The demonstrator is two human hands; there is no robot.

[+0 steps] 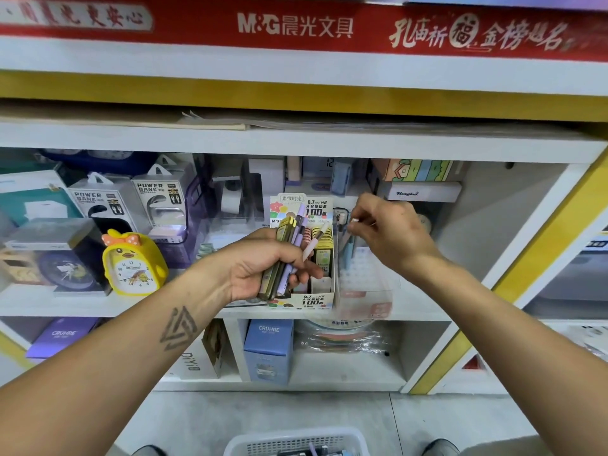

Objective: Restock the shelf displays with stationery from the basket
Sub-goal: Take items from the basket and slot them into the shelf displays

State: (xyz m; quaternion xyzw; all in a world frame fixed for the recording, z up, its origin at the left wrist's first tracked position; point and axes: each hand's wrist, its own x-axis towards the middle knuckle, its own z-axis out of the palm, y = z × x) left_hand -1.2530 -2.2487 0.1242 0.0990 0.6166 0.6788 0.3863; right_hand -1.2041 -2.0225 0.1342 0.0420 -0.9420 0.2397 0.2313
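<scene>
Gripping a bundle of pens [289,255] in front of the lead display box [316,299] on the shelf [98,306], the left hand [263,268] is holding them upright while the right hand [388,228] is pinching one white-tipped pen [355,220] above a clear holder [365,291], the basket [296,442] sitting on the floor below.

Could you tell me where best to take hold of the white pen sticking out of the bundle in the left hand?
Probably grip the white pen by its free upper end, coming from the right: that end juts up and right, clear of the left hand, whose fingers wrap the lower part.
</scene>
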